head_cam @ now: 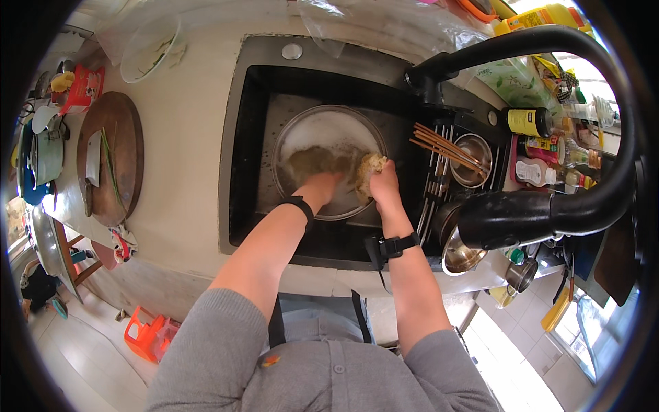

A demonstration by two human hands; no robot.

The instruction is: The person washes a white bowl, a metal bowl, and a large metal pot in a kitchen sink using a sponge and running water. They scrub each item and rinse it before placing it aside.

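A round metal basin (332, 121) with foamy, cloudy water stands inside the black sink (257, 149). My left hand (322, 188) reaches into the water at the basin's near side; its fingers are under the surface, so their grip is hidden. My right hand (385, 183) is closed on a yellowish, fibrous scrubber (369, 172), perhaps a loofah, at the basin's right edge. Wet foam clings to the scrubber. Each wrist wears a black strap.
A black faucet (515, 44) arches over the right side. Chopsticks (448, 147) rest across a metal cup (472, 159) on the rack. To the left, a cleaver (93, 159) lies on a round wooden board (116, 149). Bottles (533, 170) crowd the right counter.
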